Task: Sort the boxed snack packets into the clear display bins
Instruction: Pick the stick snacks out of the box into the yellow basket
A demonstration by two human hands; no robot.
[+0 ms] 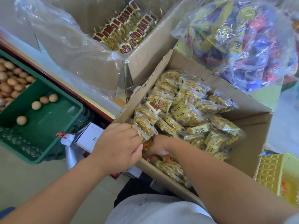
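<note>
An open cardboard box in the middle holds several yellow snack packets in clear wrappers. My left hand is at the box's near left corner, its fingers closed on a snack packet that stands at the edge. My right hand reaches down into the same corner, fingers buried among the packets and partly hidden behind the left hand. Whether it grips one is hard to tell. No clear display bin shows in this view.
A second cardboard box with a clear liner holds red-topped packets at the back. A big clear bag of colourful sweets lies at the back right. A green crate with round brown items sits on the left. A yellow carton stands at right.
</note>
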